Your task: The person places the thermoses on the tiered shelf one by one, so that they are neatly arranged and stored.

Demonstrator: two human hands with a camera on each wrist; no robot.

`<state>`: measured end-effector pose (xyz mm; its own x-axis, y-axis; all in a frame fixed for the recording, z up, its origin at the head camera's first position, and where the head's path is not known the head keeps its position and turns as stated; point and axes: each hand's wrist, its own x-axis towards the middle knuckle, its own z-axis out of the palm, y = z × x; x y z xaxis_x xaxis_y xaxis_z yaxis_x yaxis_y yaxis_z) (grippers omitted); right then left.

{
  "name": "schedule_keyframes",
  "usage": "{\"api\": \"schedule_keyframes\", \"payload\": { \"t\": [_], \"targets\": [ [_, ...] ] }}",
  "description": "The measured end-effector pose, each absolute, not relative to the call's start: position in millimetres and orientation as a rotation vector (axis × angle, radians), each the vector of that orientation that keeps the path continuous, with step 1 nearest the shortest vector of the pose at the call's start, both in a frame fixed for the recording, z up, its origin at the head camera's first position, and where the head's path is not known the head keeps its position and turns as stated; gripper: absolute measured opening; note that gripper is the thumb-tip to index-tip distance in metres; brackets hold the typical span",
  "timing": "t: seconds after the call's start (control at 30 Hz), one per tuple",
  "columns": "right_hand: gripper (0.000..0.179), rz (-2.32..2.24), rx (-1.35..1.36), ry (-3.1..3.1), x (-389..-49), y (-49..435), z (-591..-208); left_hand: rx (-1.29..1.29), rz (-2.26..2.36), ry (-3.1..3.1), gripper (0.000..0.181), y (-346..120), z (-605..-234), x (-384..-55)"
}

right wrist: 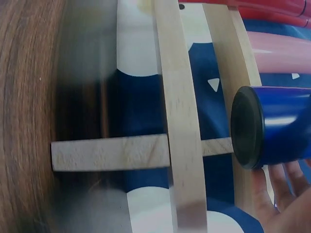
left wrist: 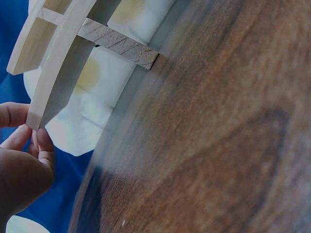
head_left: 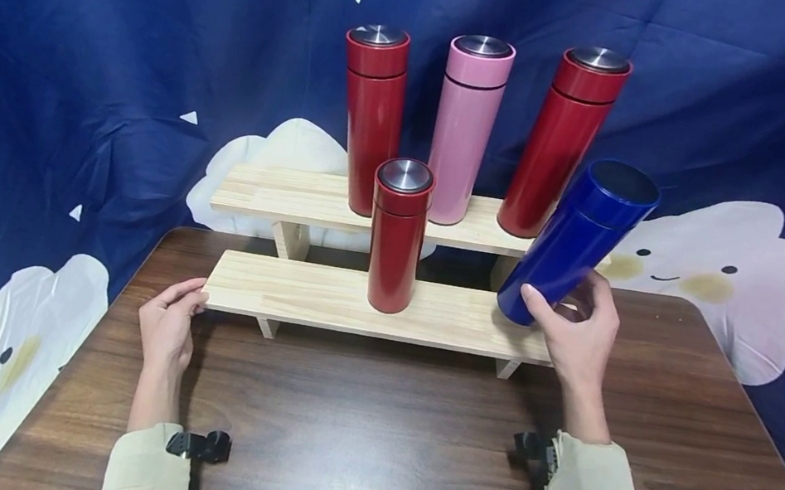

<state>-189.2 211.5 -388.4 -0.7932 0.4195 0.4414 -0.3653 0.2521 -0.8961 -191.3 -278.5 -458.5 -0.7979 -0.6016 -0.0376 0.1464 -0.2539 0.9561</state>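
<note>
My right hand point(head_left: 583, 322) grips a blue thermos bottle point(head_left: 573, 245) low on its body, over the right end of the lower wooden shelf point(head_left: 310, 294). The bottle leans, its top to the right; in the right wrist view its dark base point(right wrist: 247, 127) hangs clear of the lower board. My left hand point(head_left: 172, 323) pinches the left end of that shelf, and the left wrist view shows fingers on both sides of the board's end point(left wrist: 41, 112). A shorter red thermos bottle point(head_left: 396, 245) stands upright mid-shelf.
On the upper shelf point(head_left: 279, 194) stand a red bottle point(head_left: 373, 125), a pink bottle point(head_left: 464, 138) and another red bottle point(head_left: 564, 148), behind the blue one. The two-tier rack stands on a brown wooden table point(head_left: 351, 432). A blue curtain point(head_left: 128, 32) with cloud prints hangs behind.
</note>
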Motion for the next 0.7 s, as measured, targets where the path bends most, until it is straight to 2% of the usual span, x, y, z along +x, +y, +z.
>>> {"api": "schedule_keyframes", "payload": {
  "t": [0.27, 0.5, 0.7],
  "targets": [
    [0.057, 1.607, -0.012, -1.941, -175.3, 187.6, -368.6, 0.535, -2.113, -1.513, 0.02, -278.6, -457.2, -190.3],
    [0.063, 1.646, -0.03, -1.975, -189.1, 189.2, -388.5, 0.542, -2.112, -1.52, 0.02, -278.7, -457.5, -189.6],
    [0.06, 1.651, 0.024, -1.987, -181.5, 175.5, -377.3, 0.542, -2.109, -1.521, 0.02, -278.1, -456.6, -189.9]
  ]
}}
